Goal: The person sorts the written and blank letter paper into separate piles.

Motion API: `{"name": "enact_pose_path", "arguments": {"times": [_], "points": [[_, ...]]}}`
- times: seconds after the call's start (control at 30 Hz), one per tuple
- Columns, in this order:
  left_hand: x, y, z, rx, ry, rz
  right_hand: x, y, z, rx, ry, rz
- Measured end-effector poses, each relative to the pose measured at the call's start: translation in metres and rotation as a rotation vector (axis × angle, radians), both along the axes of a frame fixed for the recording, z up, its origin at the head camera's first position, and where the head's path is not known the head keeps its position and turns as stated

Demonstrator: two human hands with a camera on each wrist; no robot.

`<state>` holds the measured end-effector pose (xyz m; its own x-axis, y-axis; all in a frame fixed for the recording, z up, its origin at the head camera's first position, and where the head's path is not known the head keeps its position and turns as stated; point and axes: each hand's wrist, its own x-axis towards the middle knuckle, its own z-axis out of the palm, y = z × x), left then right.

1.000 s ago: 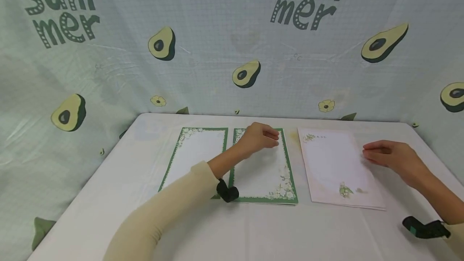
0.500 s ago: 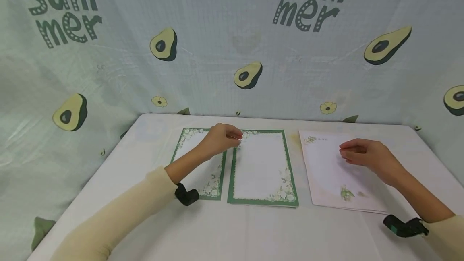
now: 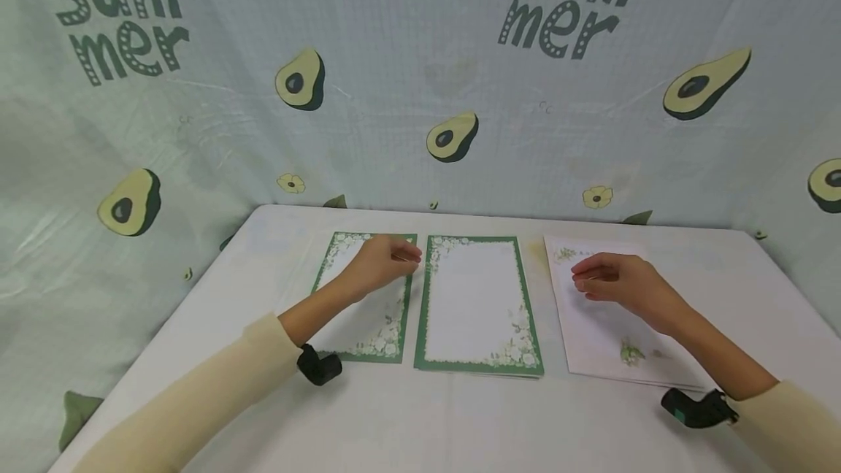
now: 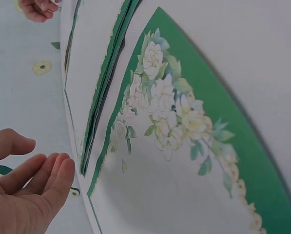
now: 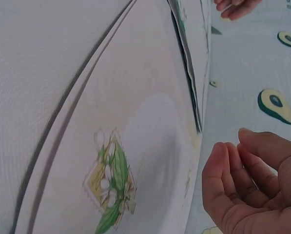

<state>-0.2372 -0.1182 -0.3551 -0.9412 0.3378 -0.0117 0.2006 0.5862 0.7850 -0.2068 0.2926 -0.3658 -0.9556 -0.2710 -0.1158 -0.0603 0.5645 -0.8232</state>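
In the head view, a green-bordered floral sheet (image 3: 368,323) lies at the left. Over its upper part hovers my left hand (image 3: 377,265), fingers loosely bent and holding nothing. Beside it, in the middle, sits a small stack of matching green-bordered paper (image 3: 476,301), its sheet edges slightly offset at the bottom. To the right lies a pale pink stack of paper (image 3: 594,341) with a small flower print. Above the pink stack is my right hand (image 3: 634,290), its fingers relaxed, with nothing between thumb and fingertips in the right wrist view.
A white cloth covers the table (image 3: 447,422). Behind it hangs a pale curtain (image 3: 368,130) printed with avocados and lettering. Each wrist wears a black camera, such as the left wrist camera (image 3: 318,366). Narrow gaps separate the three paper piles.
My left hand has moved left from the middle green-bordered stack to the left sheet. My right hand has moved left from the pink stack's right edge to over it. The papers stay put.
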Motion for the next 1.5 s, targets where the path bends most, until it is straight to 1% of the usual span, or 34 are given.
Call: {"name": "enact_pose_path", "arguments": {"times": [0.2, 0.4, 0.6, 0.77, 0.87, 0.97, 1.1, 1.23, 1.3, 1.5], "points": [[0.005, -0.001, -0.001, 0.001, -0.022, 0.008, -0.001, -0.014, -0.003, -0.044, -0.015, 0.034], [0.004, -0.001, -0.006, 0.02, -0.038, 0.0, -0.003, -0.023, -0.005, -0.068, -0.031, 0.065], [0.005, 0.0, -0.009, 0.03, -0.085, 0.011, -0.007, -0.035, -0.009, -0.065, -0.052, 0.084], [0.003, 0.002, -0.014, 0.048, -0.145, 0.04, -0.009, -0.044, -0.014, -0.041, -0.07, 0.085], [0.004, 0.003, -0.016, 0.07, -0.191, 0.054, -0.01, -0.047, -0.016, -0.053, -0.094, 0.084], [0.004, 0.002, -0.018, 0.084, -0.224, 0.052, -0.01, -0.051, -0.017, -0.058, -0.126, 0.081], [0.002, 0.0, -0.022, 0.131, -0.265, 0.02, -0.009, -0.057, -0.016, -0.034, -0.163, 0.071], [0.001, 0.001, -0.021, 0.169, -0.307, 0.003, -0.009, -0.06, -0.015, -0.021, -0.187, 0.063], [0.002, 0.002, -0.02, 0.168, -0.308, 0.007, -0.01, -0.061, -0.015, -0.021, -0.19, 0.062], [0.001, 0.008, -0.018, 0.135, -0.284, 0.052, -0.014, -0.064, -0.015, -0.026, -0.199, 0.048]]}}
